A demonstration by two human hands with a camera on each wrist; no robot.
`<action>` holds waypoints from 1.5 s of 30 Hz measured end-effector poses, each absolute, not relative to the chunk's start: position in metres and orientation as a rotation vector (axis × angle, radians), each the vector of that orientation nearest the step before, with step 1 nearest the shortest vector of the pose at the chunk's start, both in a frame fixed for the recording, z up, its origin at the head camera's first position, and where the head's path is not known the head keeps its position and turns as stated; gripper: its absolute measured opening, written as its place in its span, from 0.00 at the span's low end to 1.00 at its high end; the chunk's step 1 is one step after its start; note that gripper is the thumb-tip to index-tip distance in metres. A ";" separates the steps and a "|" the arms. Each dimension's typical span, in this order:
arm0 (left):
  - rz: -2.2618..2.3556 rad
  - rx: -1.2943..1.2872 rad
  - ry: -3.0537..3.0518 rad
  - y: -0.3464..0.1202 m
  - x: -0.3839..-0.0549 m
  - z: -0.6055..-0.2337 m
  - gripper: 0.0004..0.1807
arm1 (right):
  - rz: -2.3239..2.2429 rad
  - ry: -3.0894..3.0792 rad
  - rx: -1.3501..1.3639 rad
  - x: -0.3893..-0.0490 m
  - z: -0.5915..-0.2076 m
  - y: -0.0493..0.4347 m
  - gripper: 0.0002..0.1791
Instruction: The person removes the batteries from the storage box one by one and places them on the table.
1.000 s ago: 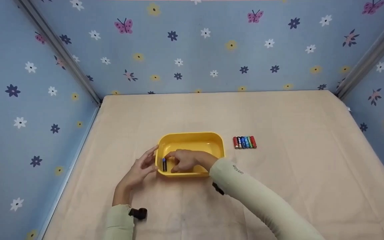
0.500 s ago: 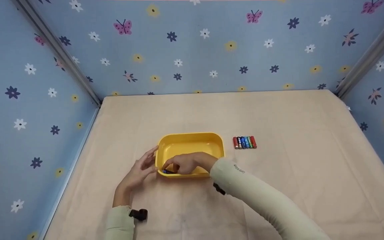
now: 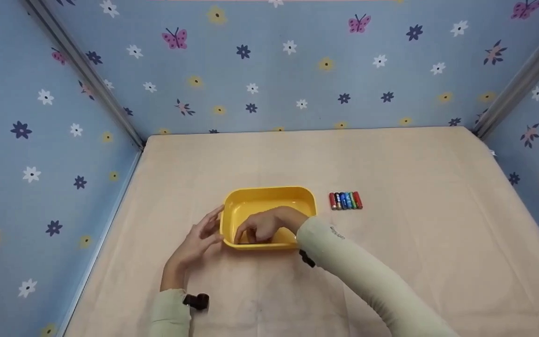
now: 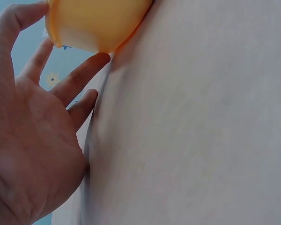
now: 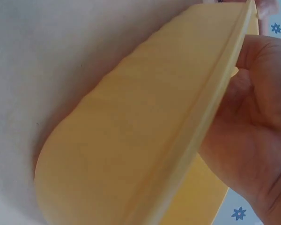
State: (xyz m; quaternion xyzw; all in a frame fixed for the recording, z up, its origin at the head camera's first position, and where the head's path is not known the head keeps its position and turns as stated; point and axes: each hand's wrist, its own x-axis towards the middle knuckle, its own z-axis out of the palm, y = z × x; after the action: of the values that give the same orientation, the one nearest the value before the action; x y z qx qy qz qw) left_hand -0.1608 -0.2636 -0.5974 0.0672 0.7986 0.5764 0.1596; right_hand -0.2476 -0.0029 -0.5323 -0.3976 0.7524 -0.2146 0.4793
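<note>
My right hand [image 3: 261, 227] reaches down into the yellow plastic tray [image 3: 269, 191], fingers bent toward its front left corner. A narrow dark strip shows under the hand along the front wall. The battery seen there earlier is mostly hidden by the hand, and whether the fingers pinch it I cannot tell. Against the outside of the tray's left end rests my left hand [image 3: 195, 242], its fingers spread. In the left wrist view those straight fingers [image 4: 82, 77] touch the tray wall [image 4: 89, 23]. From the right wrist, the tray's outer side [image 5: 131, 108] blocks the fingertips.
A row of several red, black, blue and green batteries [image 3: 345, 200] lies side by side to the right of the tray. Beige cloth [image 3: 414, 243] covers the table. Blue flowered panels [image 3: 269, 70] stand at the back and both sides.
The black battery with a blue end was turned from lying along the left wall to along the front wall, then passed under my right hand. My left hand stays at the tray.
</note>
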 end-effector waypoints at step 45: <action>1.661 0.238 2.301 -0.263 -0.160 -0.596 0.43 | -0.728 1.688 -0.729 -0.270 -0.513 0.028 0.29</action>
State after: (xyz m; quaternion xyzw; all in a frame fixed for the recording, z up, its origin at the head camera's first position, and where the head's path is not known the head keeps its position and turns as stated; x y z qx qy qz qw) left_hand -0.1599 -0.2634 -0.5960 0.0827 0.7993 0.5770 0.1461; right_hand -0.2696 0.0282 -0.5127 -0.3081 0.7129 -0.3077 0.5497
